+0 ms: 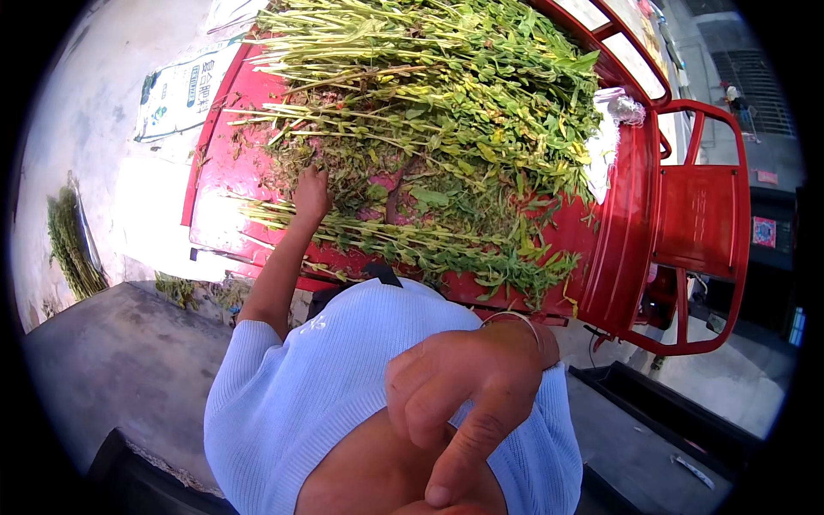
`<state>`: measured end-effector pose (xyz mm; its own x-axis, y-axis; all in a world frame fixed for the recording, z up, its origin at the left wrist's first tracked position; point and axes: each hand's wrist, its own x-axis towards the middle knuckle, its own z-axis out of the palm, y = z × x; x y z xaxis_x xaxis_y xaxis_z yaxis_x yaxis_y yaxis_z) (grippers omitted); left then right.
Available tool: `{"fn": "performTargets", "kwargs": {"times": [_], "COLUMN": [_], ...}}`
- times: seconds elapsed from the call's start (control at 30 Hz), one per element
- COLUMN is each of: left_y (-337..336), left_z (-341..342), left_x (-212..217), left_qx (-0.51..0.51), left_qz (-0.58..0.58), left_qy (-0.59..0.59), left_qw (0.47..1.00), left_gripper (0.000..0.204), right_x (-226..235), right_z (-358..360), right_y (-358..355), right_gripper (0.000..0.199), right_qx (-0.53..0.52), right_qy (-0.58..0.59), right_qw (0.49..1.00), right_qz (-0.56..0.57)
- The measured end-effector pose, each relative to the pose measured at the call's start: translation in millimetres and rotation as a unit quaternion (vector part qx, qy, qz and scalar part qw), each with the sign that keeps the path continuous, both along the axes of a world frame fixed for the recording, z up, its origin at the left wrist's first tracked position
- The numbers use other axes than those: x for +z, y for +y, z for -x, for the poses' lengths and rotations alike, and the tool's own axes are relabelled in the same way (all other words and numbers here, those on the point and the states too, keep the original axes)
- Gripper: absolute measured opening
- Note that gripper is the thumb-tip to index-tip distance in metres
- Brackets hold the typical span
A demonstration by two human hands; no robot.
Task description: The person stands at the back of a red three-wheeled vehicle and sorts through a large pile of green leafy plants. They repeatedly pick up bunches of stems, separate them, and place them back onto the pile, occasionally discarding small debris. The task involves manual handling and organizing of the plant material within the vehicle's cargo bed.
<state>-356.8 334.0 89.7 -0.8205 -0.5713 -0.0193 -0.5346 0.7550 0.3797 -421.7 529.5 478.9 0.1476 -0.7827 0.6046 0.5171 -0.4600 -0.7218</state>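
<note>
My left hand (312, 194) reaches over the red cargo bed (257, 77), with its fingers curled in among loose leaf litter (339, 167). Whatever they hold, if anything, is too small to tell. On the far side of that hand lies a thick pile of cut leafy stalks (463, 94), pale stems to the left and leafy tops to the right. A thinner row of stalks (412, 240) runs along the near edge of the bed. Close to the camera, my right hand (468, 382) is raised in front of my chest, fingers curled and one digit pointing down; nothing shows in it.
Right of the bed stands a red metal frame (699, 219). A white plastic bag (605, 142) is tucked against the bed's right end. On the ground to the left lie a printed white sack (184, 94) and a bundle of dry green stalks (73, 240).
</note>
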Motion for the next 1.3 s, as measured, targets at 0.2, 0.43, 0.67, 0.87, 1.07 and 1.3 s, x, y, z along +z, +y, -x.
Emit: {"fn": "performTargets", "kwargs": {"times": [0.2, 0.43, 0.67, 0.87, 1.07, 1.3], "left_y": [-44, -78, -75, -56, -48, -48], "left_z": [91, 152, 148, 119, 103, 72], "left_x": [-36, -65, -42, -34, -43, -29], "left_qx": [-0.066, -0.074, -0.112, -0.146, -0.125, -0.081], "left_qz": [0.136, 0.184, 0.147, 0.120, 0.117, 0.056], "left_qy": [0.040, -0.125, -0.109, -0.048, -0.050, -0.057], "left_qw": [0.988, 0.972, 0.977, 0.981, 0.984, 0.994], "left_gripper": [0.035, 0.034, 0.014, 0.020, 0.027, 0.039], "right_x": [-34, -31, -41, -48, -45, -46], "right_z": [0, 43, 57, 59, 56, 35], "right_y": [-20, -39, -47, -58, -58, -53], "right_gripper": [0.028, 0.023, 0.026, 0.027, 0.026, 0.027], "right_qx": [0.087, 0.074, 0.077, 0.111, 0.114, 0.075], "right_qy": [-0.224, -0.265, -0.342, -0.335, -0.296, -0.316], "right_qw": [0.971, 0.957, 0.931, 0.933, 0.945, 0.945], "right_qz": [0.017, -0.090, -0.101, -0.072, -0.082, -0.045]}}
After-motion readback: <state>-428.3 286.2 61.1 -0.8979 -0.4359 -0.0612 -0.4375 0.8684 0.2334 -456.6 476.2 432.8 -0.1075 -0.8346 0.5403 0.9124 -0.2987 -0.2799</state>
